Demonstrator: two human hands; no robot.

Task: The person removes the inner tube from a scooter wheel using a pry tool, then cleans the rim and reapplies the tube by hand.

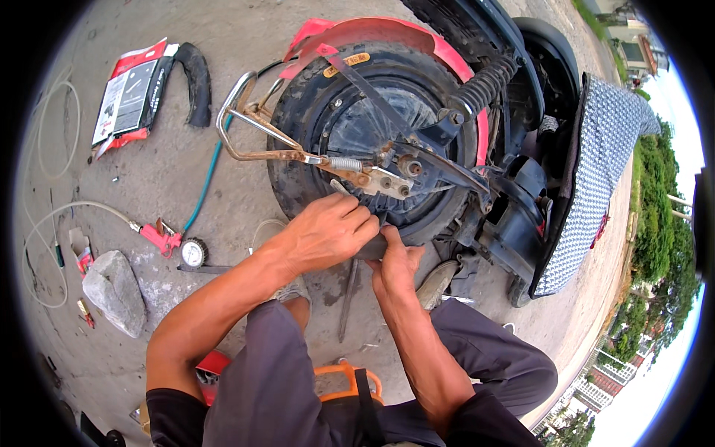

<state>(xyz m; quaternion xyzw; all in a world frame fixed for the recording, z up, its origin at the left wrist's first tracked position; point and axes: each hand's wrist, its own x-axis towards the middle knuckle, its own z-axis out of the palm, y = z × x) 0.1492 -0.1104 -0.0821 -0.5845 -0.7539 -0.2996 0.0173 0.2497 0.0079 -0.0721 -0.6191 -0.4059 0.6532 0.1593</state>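
Note:
A scooter lies on its side, its wheel with black tyre (290, 175) and dark hub (357, 123) before me. My left hand (331, 231) is closed in a fist at the near side of the rim. Beyond its knuckles pokes the pale end of a tyre lever (339, 187); the rest is hidden. Just right of it, my right hand (397, 264) grips the near edge of the tyre, thumb on top and fingers curled beneath. A rusty kickstand (261, 138) with a spring (345, 163) crosses the wheel on the left.
Left on the ground lie a red inflator (160, 237) with gauge (194, 253) and hose, a stone (114, 293), a package (132, 97) and a curved black rubber piece (196, 86). A metal bar (348, 302) rests below my hands. An orange stool frame (346, 370) is between my legs.

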